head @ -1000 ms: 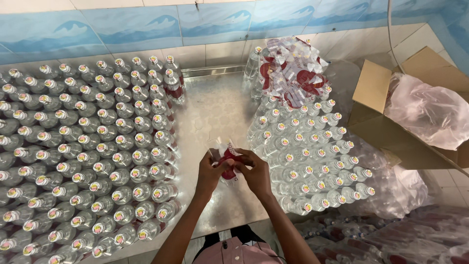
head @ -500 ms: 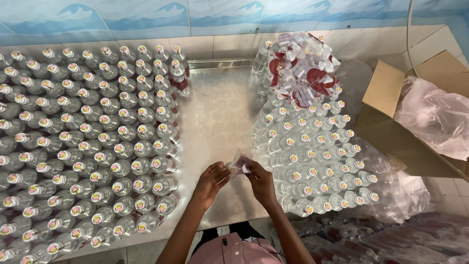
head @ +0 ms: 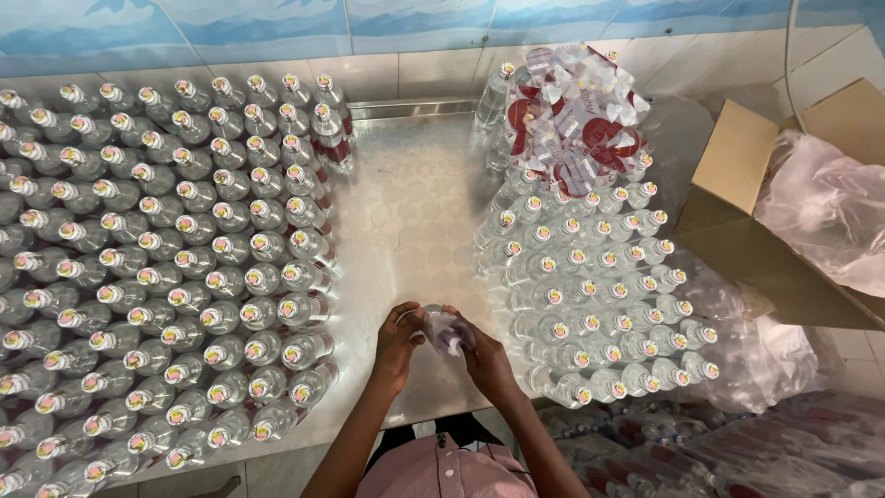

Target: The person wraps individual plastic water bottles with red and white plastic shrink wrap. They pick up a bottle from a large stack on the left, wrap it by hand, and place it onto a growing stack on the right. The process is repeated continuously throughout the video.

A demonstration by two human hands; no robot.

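1. L hand and R hand both clamped on small clear bottle, low over the bare steel surface.
2. Vs 1 s ago: hands lower, nearer the body; red label no longer showing.
3. Capped bottle rows flank left; second block right.

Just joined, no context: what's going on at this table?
A person stands at a steel table and holds a small clear bottle between the left hand and the right hand, over the bare strip in the middle. Capped clear bottles stand packed in rows on the left and on the right. A heap of red-and-white labels lies on the far right bottles. An open cardboard box with a plastic liner sits further right.
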